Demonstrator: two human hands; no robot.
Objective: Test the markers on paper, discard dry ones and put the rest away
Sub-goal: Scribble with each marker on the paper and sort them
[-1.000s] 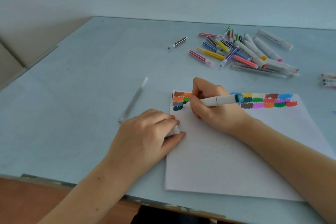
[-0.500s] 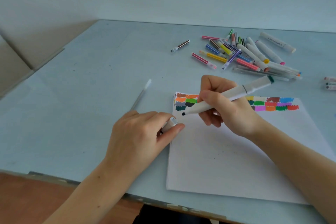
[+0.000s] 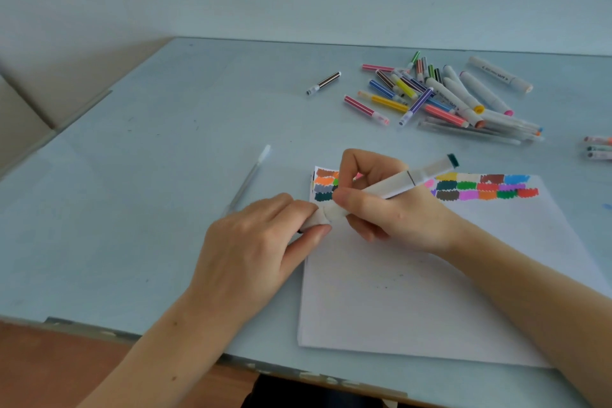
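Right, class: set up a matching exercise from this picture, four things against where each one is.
Things:
1. white cap
2. white marker
3. clear pen
4. brown marker

Places:
A. alone, left of the marker pile
B. on the table, left of the paper
C. pinched in the left hand
D. gripped in the right hand

Pairs: 1-C, 2-D, 3-B, 4-A

marker tip (image 3: 326,216) hidden between hands

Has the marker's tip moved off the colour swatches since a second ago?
Yes. The marker has left the swatches on the paper, its tip now meeting the cap held by the left hand.
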